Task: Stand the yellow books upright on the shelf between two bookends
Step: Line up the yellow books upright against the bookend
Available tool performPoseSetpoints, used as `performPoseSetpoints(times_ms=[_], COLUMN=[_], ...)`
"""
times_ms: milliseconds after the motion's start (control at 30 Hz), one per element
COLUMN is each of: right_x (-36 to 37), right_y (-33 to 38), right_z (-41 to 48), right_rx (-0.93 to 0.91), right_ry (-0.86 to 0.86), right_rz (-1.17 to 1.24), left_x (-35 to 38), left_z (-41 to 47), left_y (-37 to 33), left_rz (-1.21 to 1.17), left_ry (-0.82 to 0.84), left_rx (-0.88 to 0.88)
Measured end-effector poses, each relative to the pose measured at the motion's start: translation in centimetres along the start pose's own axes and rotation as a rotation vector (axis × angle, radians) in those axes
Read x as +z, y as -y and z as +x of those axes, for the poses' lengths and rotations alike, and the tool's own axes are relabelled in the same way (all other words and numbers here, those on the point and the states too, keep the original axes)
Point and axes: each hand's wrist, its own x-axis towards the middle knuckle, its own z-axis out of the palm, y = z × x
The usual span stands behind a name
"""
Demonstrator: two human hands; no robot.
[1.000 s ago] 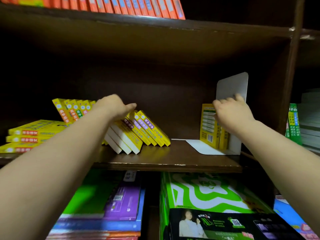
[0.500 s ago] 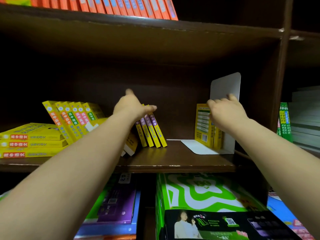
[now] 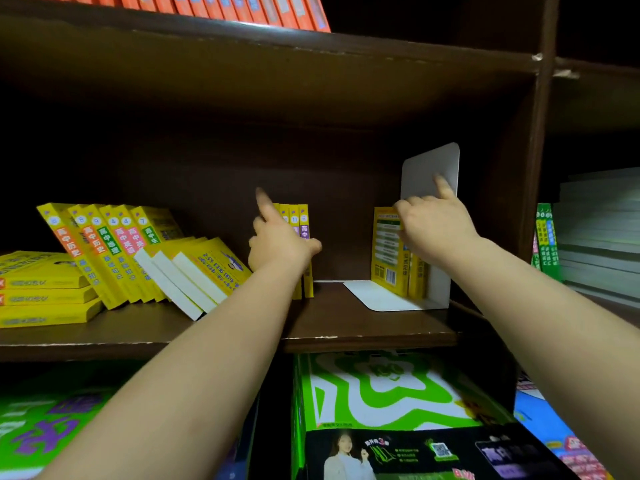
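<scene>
On the brown shelf (image 3: 346, 327) my left hand (image 3: 277, 244) grips a few yellow books (image 3: 304, 237) and holds them upright, thumb across their spines and index finger pointing up. A gap separates them from the white bookend (image 3: 429, 168) at the right. My right hand (image 3: 433, 226) curls over the top of two or three yellow books (image 3: 388, 251) standing against that bookend, its index finger lying on the plate. To the left, more yellow books (image 3: 104, 251) lean, three others (image 3: 194, 275) lie tilted with page edges showing, and a flat stack (image 3: 41, 289) lies at the far left.
Orange books (image 3: 242, 8) line the shelf above. The shelf's wooden side post (image 3: 540, 150) stands just right of the bookend, with green books (image 3: 545, 237) beyond it. A green and white box (image 3: 381, 386) and other books fill the shelf below.
My left hand raised a few leaning yellow books to upright and shifted them right, away from the leaning row. My right hand stayed on the books at the bookend and stretched out its index finger.
</scene>
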Motion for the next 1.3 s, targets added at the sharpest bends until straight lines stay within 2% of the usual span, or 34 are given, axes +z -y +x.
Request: performPoseSetpoints(times_ms=[200, 367, 500, 733, 900, 1000, 1067, 1167, 1300], right_x=[0.3, 0.2, 0.1, 0.5, 0.6, 1.5, 1.7, 1.0, 1.2], right_y=[-0.2, -0.3, -0.4, -0.4, -0.5, -0.5, -0.2, 0.3, 0.7], right_z=[-0.1, -0.2, -0.4, -0.7, -1.3, -1.7, -2.3, -3.3, -3.6], right_rx=[-0.007, -0.014, -0.007, 0.01, 0.029, 0.118, 0.206, 0.37, 0.518], right_ry=[-0.02, -0.059, -0.067, -0.095, -0.148, -0.354, -0.497, -0.453, -0.345], right_rz=[0.008, 0.036, 0.061, 0.09, 0.131, 0.293, 0.535, 0.915, 1.255], left_x=[-0.2, 0.7, 2.1, 4.8, 5.0, 5.3, 5.4, 5.6, 5.5], left_z=[0.2, -0.2, -0.6, -1.5, -1.4, -1.5, -1.4, -1.5, -1.2], left_y=[0.2, -2.1, -4.2, -4.3, -4.3, -4.3, -4.4, -4.6, -4.4], left_rz=[-0.037, -0.048, -0.091, -0.128, -0.136, -0.159, -0.173, -0.184, -0.212], left_ry=[-0.009, 0.014, 0.059, 0.132, 0.176, 0.233, 0.268, 0.359, 0.415], left_rx=[0.003, 0.072, 0.131, 0.084, 0.137, 0.18, 0.199, 0.22, 0.219])
